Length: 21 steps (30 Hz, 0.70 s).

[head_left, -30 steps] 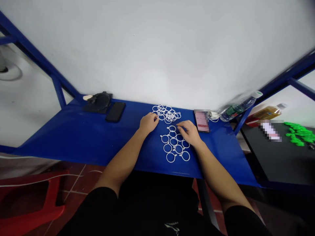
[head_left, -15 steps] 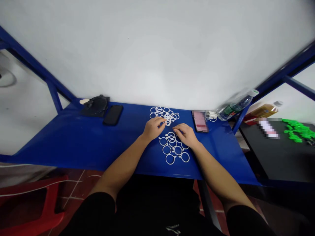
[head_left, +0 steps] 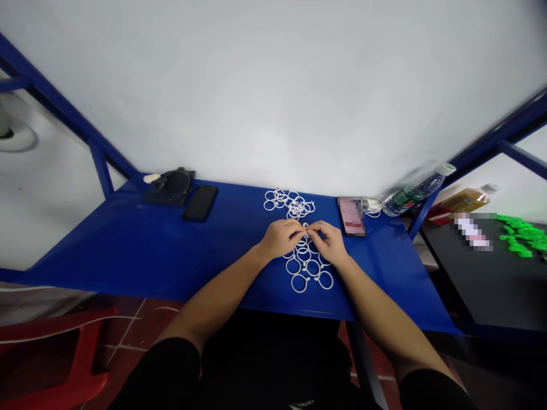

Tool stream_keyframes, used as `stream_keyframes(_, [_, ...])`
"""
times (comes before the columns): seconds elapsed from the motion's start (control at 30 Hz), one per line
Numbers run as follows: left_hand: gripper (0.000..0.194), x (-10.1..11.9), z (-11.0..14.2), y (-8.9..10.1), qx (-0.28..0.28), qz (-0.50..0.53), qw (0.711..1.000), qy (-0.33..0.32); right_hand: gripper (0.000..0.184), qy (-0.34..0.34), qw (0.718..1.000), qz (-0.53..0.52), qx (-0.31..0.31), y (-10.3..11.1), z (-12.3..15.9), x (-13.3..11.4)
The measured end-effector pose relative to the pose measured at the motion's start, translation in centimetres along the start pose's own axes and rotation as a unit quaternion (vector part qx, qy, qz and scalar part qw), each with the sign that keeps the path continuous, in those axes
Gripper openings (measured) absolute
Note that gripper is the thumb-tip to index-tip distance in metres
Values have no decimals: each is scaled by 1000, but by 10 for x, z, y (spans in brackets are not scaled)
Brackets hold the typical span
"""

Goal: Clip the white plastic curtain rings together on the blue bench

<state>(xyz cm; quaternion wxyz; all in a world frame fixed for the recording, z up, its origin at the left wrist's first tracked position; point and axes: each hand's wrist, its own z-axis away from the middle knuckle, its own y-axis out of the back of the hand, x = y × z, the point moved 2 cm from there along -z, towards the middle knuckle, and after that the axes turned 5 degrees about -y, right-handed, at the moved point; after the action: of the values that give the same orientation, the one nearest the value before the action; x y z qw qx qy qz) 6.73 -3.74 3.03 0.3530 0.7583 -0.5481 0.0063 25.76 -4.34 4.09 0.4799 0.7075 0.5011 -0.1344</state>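
Observation:
My left hand (head_left: pixel 280 238) and my right hand (head_left: pixel 328 242) meet over the middle of the blue table (head_left: pixel 149 245), fingertips nearly touching. Both are closed in a pinch at a small white plastic ring (head_left: pixel 305 226), mostly hidden by the fingers. Below and between my hands lies a group of white rings (head_left: pixel 306 278) with small tabs, spread flat and close together; my right hand covers some of them. Just beyond my fingers, a loose pile of similar rings (head_left: pixel 294 210) overlaps near the wall.
A black phone (head_left: pixel 200 203) and a dark bag (head_left: pixel 173 187) lie at the back left. At right are a lit phone (head_left: pixel 352 217), a white cable (head_left: pixel 373 207) and a leaning plastic bottle (head_left: pixel 410 196). Green pieces (head_left: pixel 519 234) sit on a black table (head_left: pixel 496 285).
My left hand has moved from the ring pile towards me and to the right, meeting my right hand. The right hand's fingers have closed into a pinch. The view has shifted slightly.

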Motion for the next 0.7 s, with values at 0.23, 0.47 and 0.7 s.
stream_keyframes(0.23, [18,-4,1,-2,-23,3,999,27,20,-9,1000,14,2,-2,2,5])
stream_keyframes(0.47, [22,-10,2,-5,-140,20,986,90,18,7,998,42,53,12,-3,10])
stream_keyframes(0.7, [43,-33,-1,0,-163,-116,951,236,21,74,980,55,-179,-10,-5,12])
